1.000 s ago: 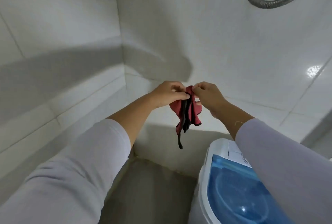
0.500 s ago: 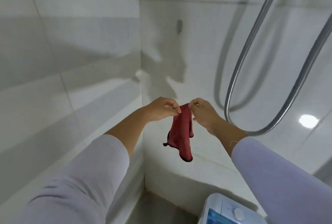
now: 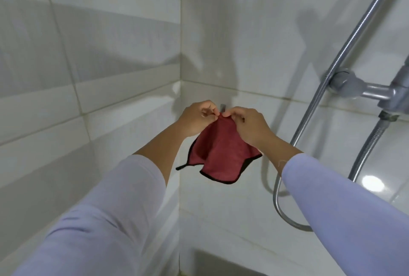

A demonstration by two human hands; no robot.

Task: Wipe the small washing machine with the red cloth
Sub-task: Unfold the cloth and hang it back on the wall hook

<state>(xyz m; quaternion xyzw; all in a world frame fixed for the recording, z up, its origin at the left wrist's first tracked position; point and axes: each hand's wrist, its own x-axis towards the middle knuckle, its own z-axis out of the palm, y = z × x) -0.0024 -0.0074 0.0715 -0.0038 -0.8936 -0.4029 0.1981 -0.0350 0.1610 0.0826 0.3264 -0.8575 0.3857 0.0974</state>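
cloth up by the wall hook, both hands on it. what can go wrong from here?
1. Both the left hand and the right hand hold the red cloth only by a fingertip grip at its top edge; it hangs free and could slip and drop.
2. The shower hose loops close beside the right forearm; a pull back might snag it.

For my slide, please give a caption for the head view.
Both hands, left hand and right hand, pinch the red cloth.

2 long pale lilac sleeves [image 3: 115, 209], seemingly stretchy knit, pushed up above bare wrists
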